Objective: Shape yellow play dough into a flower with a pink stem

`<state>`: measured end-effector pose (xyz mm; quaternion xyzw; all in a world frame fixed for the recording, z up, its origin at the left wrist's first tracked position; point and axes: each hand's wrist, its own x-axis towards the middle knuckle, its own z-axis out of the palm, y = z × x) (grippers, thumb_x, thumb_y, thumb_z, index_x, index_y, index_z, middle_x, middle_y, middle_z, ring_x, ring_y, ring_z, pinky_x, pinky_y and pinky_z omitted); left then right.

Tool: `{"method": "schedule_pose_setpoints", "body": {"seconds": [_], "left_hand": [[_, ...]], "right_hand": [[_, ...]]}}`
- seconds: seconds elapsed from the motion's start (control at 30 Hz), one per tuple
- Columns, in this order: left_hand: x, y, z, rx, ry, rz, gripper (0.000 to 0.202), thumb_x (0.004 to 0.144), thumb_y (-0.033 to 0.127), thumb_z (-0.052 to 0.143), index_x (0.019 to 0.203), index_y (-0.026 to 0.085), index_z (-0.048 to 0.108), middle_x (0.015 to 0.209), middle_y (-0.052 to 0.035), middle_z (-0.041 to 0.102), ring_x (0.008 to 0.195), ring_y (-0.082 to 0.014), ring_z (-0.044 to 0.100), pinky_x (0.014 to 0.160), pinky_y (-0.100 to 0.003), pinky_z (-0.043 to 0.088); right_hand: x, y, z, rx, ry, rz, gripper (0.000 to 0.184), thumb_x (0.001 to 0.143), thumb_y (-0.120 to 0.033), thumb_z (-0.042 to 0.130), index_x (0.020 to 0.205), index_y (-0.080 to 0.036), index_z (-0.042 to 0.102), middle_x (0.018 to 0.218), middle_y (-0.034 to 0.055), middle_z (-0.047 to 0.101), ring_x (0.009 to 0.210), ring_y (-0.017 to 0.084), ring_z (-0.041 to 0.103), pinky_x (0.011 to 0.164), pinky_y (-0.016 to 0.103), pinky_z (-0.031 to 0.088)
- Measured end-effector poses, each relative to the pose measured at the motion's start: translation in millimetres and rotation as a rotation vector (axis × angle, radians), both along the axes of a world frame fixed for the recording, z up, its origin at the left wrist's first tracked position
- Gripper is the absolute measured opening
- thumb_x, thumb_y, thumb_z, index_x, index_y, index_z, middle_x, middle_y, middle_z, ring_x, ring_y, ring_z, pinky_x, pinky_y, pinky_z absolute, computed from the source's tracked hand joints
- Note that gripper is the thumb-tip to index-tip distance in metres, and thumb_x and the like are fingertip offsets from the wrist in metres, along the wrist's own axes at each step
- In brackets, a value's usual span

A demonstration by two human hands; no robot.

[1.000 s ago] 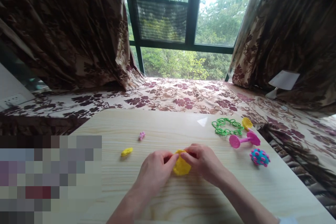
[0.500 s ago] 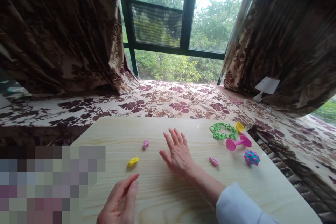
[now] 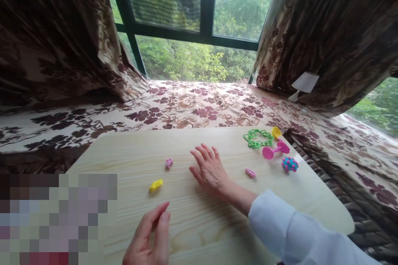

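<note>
My right hand [image 3: 211, 172] is over the middle of the table [image 3: 199, 223], palm down with the fingers spread and nothing in it. Lower left, my left hand [image 3: 149, 234] is loosely curled, thumb and index fingertips close together, and I see nothing between them. A small yellow piece [image 3: 156, 185] lies on the table just beyond the left hand. Farther back, a small knobbly pink piece [image 3: 168, 163] lies left of my right hand. To the right of that hand is a small long pink piece [image 3: 250, 172]. What kind these small pieces are, I cannot tell.
At the table's far right are a green plastic chain ring [image 3: 258, 138], a yellow round piece [image 3: 276, 133], a pink dumbbell-shaped toy [image 3: 275, 150] and a blue ball with pink knobs [image 3: 290, 164]. Behind the table, flowered cloth [image 3: 202, 112] covers a ledge bearing a white lamp [image 3: 305, 83].
The view has tilted down and shifted, so the table's things sit higher in the picture. My right hand's fingers are bent slightly more. The left hand keeps its curled shape.
</note>
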<state>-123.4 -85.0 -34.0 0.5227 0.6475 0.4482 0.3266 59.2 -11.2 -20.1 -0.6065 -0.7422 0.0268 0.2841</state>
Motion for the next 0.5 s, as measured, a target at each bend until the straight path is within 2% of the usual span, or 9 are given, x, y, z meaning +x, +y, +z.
{"method": "schedule_pose_setpoints", "body": {"seconds": [0.2, 0.27, 0.37, 0.5], "left_hand": [[-3.7, 1.2, -3.3, 0.006, -0.008, -0.039, 0.033, 0.072, 0.043, 0.055, 0.099, 0.024, 0.061, 0.09, -0.0006, 0.068, 0.086, -0.0205, 0.063, 0.086, -0.032, 0.043], [-3.7, 1.6, -3.9, 0.014, -0.018, -0.064, 0.032, 0.073, 0.042, 0.055, 0.1, 0.024, 0.061, 0.091, -0.0006, 0.068, 0.086, -0.0197, 0.063, 0.084, -0.031, 0.044], [-3.3, 2.1, -3.9, 0.022, -0.027, -0.069, 0.032, 0.073, 0.04, 0.055, 0.1, 0.024, 0.061, 0.091, -0.0006, 0.068, 0.084, -0.0188, 0.064, 0.08, -0.028, 0.046], [-4.1, 0.6, -3.4, 0.035, -0.049, -0.088, 0.031, 0.074, 0.039, 0.055, 0.099, 0.022, 0.061, 0.088, -0.0002, 0.069, 0.083, -0.0181, 0.064, 0.077, -0.026, 0.047]], "right_hand": [[17.0, 6.5, 6.0, 0.007, 0.085, -0.052, 0.036, 0.091, -0.028, 0.031, 0.126, -0.02, 0.037, 0.123, 0.0088, 0.048, 0.118, 0.02, 0.038, 0.097, 0.039, 0.03], [22.7, 10.6, 10.0, 0.021, 0.09, -0.051, 0.036, 0.091, -0.025, 0.03, 0.126, -0.02, 0.037, 0.122, 0.0082, 0.048, 0.114, 0.018, 0.042, 0.095, 0.036, 0.033], [22.7, 17.0, 12.8, 0.049, 0.078, -0.05, 0.035, 0.088, -0.024, 0.037, 0.123, -0.021, 0.041, 0.122, 0.007, 0.048, 0.115, 0.019, 0.04, 0.097, 0.038, 0.029], [12.9, 24.3, 7.5, 0.087, 0.059, -0.088, 0.034, 0.087, -0.02, 0.038, 0.121, -0.02, 0.044, 0.122, 0.0083, 0.047, 0.122, 0.023, 0.031, 0.101, 0.045, 0.018]]}}
